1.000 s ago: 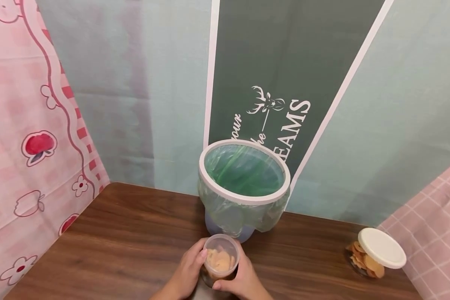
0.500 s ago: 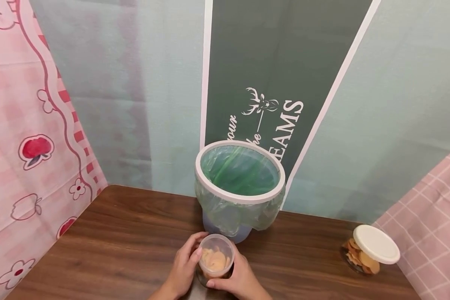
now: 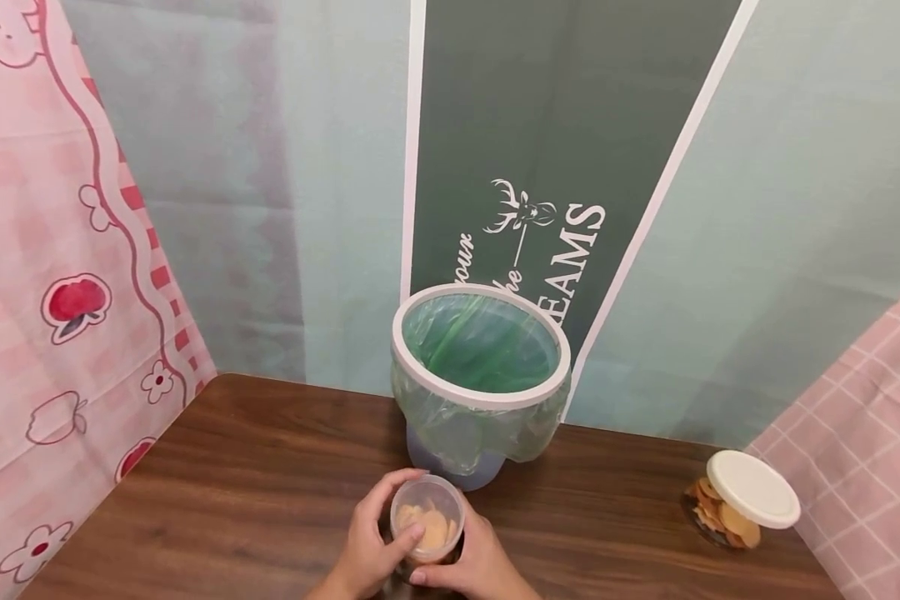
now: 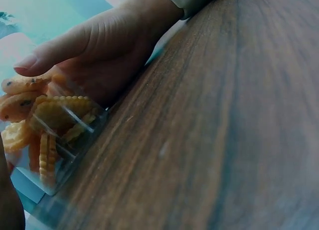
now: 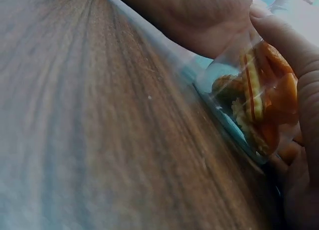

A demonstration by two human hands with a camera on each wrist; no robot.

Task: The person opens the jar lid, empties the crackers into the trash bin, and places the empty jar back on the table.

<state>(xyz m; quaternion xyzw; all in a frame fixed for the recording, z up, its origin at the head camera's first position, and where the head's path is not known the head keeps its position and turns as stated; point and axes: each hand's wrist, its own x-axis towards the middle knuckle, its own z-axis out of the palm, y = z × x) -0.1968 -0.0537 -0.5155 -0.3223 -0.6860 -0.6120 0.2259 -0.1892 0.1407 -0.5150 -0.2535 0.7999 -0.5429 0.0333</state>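
Note:
A clear jar [image 3: 441, 488] stands on the wooden table near the front edge of the head view, with its lid off. Pale orange round biscuits [image 3: 437, 527] show inside it; the wrist views also show ridged, crinkle-edged biscuits [image 4: 59, 114] through the wall. My left hand [image 3: 369, 537] grips the jar's left side, its thumb lying across the near rim. From the right, my right hand [image 3: 487, 557] holds the jar, with the thumb low on its near side. The jar's base is partly hidden by the hands.
Right behind the jar stands a bin [image 3: 482, 398] with a white rim and a green bag liner. Far right, another clear jar of biscuits [image 3: 723, 512] has a white lid [image 3: 753, 489] on top. Printed cloths hang behind and at both sides of the table [image 3: 232, 483].
The left thumb has moved from the jar's side to over its near rim. Both hands stay around the jar. The head view has shifted slightly; the bin and the lidded jar stand unmoved.

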